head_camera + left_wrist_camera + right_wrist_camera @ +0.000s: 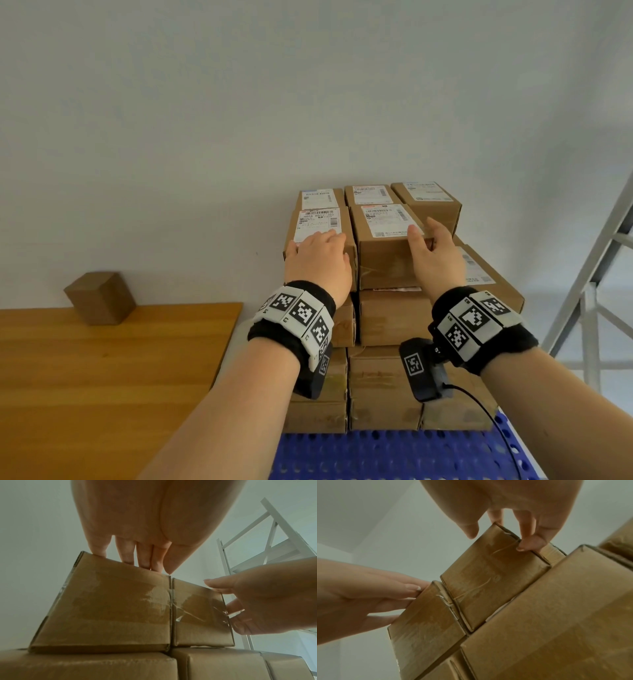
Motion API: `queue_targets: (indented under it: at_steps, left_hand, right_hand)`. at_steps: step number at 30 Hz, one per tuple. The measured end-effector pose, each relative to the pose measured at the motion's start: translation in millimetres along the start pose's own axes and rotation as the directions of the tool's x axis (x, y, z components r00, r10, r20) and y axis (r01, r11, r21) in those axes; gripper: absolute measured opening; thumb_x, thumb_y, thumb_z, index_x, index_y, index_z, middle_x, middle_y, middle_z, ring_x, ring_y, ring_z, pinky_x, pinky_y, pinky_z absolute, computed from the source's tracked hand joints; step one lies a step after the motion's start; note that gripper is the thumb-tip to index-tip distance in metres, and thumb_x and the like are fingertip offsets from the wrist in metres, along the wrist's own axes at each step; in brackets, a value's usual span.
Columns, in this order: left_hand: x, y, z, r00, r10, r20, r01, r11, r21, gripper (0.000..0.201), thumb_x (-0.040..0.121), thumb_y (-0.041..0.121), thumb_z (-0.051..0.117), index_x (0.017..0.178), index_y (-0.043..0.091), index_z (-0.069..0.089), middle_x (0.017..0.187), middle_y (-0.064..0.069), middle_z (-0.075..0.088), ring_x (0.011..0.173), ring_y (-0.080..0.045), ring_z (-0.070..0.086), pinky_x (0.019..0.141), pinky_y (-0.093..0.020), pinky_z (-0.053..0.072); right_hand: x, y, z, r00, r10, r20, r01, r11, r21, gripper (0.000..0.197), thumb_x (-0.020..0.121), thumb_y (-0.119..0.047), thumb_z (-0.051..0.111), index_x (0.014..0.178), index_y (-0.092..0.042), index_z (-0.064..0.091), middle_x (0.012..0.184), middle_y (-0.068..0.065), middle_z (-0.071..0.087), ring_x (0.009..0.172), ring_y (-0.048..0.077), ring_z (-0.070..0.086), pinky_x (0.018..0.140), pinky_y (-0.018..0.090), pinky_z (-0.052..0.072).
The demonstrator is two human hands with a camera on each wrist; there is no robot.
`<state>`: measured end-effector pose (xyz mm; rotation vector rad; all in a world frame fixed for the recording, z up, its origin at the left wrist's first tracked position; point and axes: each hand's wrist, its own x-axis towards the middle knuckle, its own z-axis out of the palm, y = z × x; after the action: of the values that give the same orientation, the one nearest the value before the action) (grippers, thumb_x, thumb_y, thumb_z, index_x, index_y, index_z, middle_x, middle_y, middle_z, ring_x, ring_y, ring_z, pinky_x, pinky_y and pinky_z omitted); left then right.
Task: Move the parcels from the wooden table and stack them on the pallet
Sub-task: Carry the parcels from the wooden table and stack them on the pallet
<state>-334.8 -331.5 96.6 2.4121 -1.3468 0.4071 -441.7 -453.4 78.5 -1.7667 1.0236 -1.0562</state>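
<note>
Two hands are working at the top of the stack. My left hand (317,260) is lying with straight fingers flat on the labelled top of the front-left brown cardboard parcel (317,222). My right hand (435,255) is gripping the right edge of the neighbouring labelled brown cardboard parcel (385,246), thumb on top, fingers down its side. Both parcels are sitting, sides touching, atop stacked cartons on the blue perforated plastic pallet (376,455). One plain brown box (100,297) is standing on the wooden table (102,377).
</note>
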Motion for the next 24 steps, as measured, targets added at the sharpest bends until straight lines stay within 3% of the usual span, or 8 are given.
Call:
queue_targets:
  at_steps: [3, 12, 18, 24]
  left_hand:
    - [0.0, 0.9, 0.2, 1.0, -0.003, -0.006, 0.003, 1.0, 0.008, 0.036, 0.098, 0.026, 0.034, 0.132, 0.02, 0.045, 0.137, 0.002, 0.047, 0.126, -0.019, 0.041, 0.108, -0.042, 0.026]
    - [2.1, 1.2, -1.4, 1.0, -0.017, 0.016, 0.017, 1.0, -0.008, 0.038, 0.098, 0.025, 0.034, 0.135, 0.02, 0.042, 0.141, 0.001, 0.044, 0.131, -0.019, 0.038, 0.111, -0.044, 0.021]
    - [0.3, 1.6, -2.1, 0.999, -0.031, 0.017, 0.031, 0.999, -0.01, 0.037, 0.098, 0.026, 0.035, 0.134, 0.02, 0.044, 0.141, 0.001, 0.044, 0.131, -0.02, 0.038, 0.111, -0.044, 0.021]
    - [1.1, 1.9, -4.8, 0.998, -0.04, 0.043, 0.041, 0.999, -0.015, 0.039, 0.099, 0.028, 0.035, 0.136, 0.019, 0.042, 0.144, 0.0, 0.041, 0.133, -0.02, 0.035, 0.112, -0.043, 0.021]
  right_hand:
    - [-0.3, -0.6, 0.7, 0.999, -0.034, 0.013, 0.034, 0.999, -0.003, 0.051, 0.097, -0.04, 0.043, 0.144, -0.022, 0.033, 0.131, 0.003, 0.054, 0.093, 0.009, 0.046, 0.075, 0.023, 0.039]
    - [3.0, 0.8, 1.5, 0.999, -0.036, 0.022, 0.036, 0.999, 0.004, 0.05, 0.098, -0.039, 0.043, 0.143, -0.021, 0.033, 0.13, 0.004, 0.054, 0.091, 0.01, 0.047, 0.074, 0.025, 0.042]
    - [4.8, 1.1, 0.9, 0.998, -0.04, 0.042, 0.04, 0.999, -0.002, 0.049, 0.099, -0.038, 0.042, 0.144, -0.02, 0.033, 0.127, 0.003, 0.056, 0.081, 0.008, 0.048, 0.065, 0.02, 0.04]
    - [5.7, -0.5, -1.1, 0.997, -0.039, 0.062, 0.039, 0.999, -0.007, 0.051, 0.099, -0.039, 0.04, 0.145, -0.019, 0.032, 0.131, 0.005, 0.054, 0.097, 0.014, 0.051, 0.078, 0.028, 0.044]
